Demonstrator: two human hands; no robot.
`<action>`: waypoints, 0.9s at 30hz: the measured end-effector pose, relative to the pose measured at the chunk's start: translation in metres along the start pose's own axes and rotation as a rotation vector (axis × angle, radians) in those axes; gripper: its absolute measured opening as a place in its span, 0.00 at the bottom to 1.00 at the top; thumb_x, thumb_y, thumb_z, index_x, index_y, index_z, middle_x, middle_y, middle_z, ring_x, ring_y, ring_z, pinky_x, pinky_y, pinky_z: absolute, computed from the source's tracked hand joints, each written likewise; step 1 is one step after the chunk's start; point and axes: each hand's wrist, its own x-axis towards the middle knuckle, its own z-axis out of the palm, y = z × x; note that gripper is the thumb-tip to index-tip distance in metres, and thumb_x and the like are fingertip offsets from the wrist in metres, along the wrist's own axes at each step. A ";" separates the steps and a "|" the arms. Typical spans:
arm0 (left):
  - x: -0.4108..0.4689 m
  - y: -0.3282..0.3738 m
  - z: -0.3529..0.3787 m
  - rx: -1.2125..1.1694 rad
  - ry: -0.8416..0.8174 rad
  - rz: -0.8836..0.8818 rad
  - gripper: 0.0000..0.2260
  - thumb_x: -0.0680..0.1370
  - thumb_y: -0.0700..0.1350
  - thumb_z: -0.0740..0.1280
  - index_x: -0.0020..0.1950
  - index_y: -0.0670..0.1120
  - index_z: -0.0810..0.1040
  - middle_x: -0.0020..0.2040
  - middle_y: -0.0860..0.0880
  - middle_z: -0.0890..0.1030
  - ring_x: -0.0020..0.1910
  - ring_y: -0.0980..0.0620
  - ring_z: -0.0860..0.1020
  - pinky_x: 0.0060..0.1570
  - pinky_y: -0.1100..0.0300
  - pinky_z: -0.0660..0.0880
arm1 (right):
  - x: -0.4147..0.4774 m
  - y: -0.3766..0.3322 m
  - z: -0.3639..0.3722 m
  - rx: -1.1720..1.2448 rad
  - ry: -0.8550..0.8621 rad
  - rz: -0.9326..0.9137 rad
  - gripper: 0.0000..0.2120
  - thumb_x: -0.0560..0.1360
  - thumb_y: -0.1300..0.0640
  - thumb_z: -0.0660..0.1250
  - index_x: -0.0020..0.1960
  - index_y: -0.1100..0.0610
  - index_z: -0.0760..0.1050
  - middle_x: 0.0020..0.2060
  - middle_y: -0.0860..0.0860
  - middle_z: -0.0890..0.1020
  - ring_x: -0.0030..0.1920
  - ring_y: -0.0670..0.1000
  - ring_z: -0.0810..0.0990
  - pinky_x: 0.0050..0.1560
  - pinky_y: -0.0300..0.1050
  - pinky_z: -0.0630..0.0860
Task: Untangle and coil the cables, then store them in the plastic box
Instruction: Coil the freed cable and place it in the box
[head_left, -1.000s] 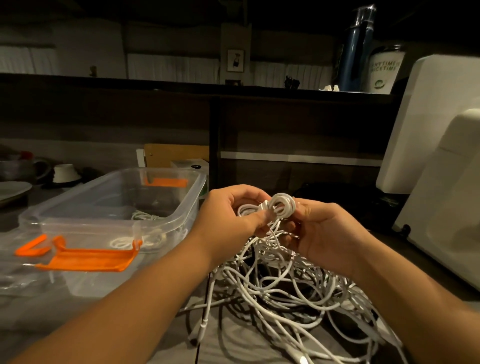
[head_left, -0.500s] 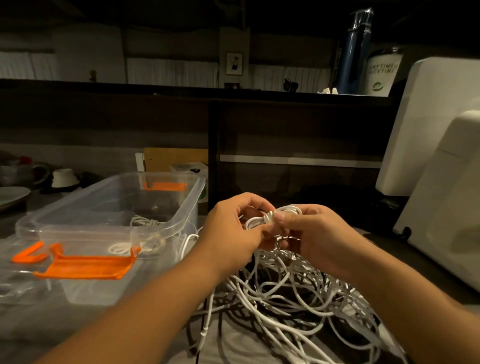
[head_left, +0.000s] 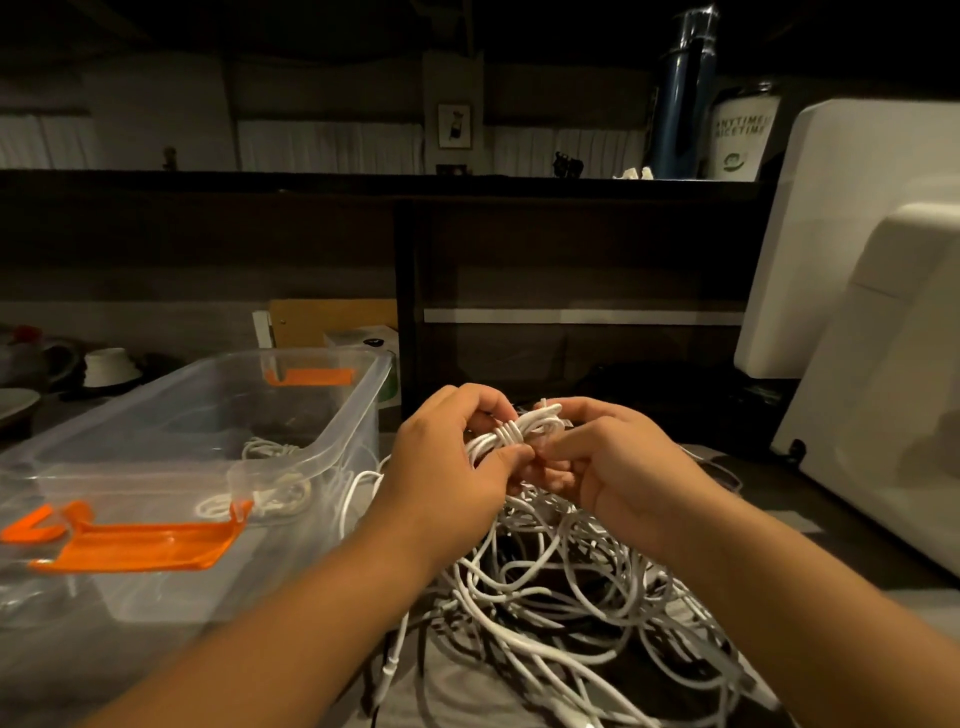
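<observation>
A small white coiled cable (head_left: 514, 434), wrapped round its middle, is held up between both hands above the table. My left hand (head_left: 447, 467) grips its left end with curled fingers and thumb. My right hand (head_left: 608, 467) pinches its right end. Below them a large tangle of white cables (head_left: 561, 597) is spread over the table. The clear plastic box (head_left: 332, 447) with orange latches stands to the left, open, with coiled white cables (head_left: 270, 493) lying on its bottom.
An orange-latched clear lid (head_left: 130, 545) lies at the front of the box. White appliances (head_left: 883, 364) rise at the right. A dark shelf unit (head_left: 519, 291) stands behind, with a blue bottle (head_left: 680, 93) and a cup on top. Dishes (head_left: 104, 366) sit far left.
The round coil held upright has been flattened into an oblong bundle wrapped round its middle. Both hands have closed in on it and stayed above the tangle.
</observation>
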 end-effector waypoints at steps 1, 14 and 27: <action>-0.001 0.001 0.001 0.001 0.009 0.002 0.11 0.74 0.40 0.76 0.49 0.54 0.79 0.48 0.54 0.80 0.44 0.56 0.82 0.42 0.52 0.83 | 0.000 0.001 0.001 0.026 0.003 0.019 0.17 0.74 0.79 0.60 0.60 0.69 0.75 0.37 0.62 0.84 0.31 0.53 0.82 0.45 0.48 0.80; -0.005 0.012 0.004 -0.050 0.117 0.118 0.09 0.78 0.41 0.72 0.55 0.51 0.81 0.50 0.56 0.76 0.49 0.59 0.79 0.47 0.61 0.80 | -0.010 -0.003 0.010 0.274 -0.045 0.143 0.14 0.76 0.75 0.58 0.56 0.67 0.78 0.38 0.58 0.84 0.33 0.50 0.84 0.30 0.40 0.79; -0.006 0.018 0.005 -0.261 0.164 -0.004 0.06 0.78 0.44 0.71 0.51 0.55 0.83 0.48 0.49 0.84 0.43 0.45 0.83 0.44 0.46 0.82 | -0.008 0.004 0.016 0.139 -0.064 0.132 0.11 0.75 0.74 0.59 0.49 0.64 0.79 0.35 0.53 0.82 0.35 0.48 0.72 0.39 0.41 0.69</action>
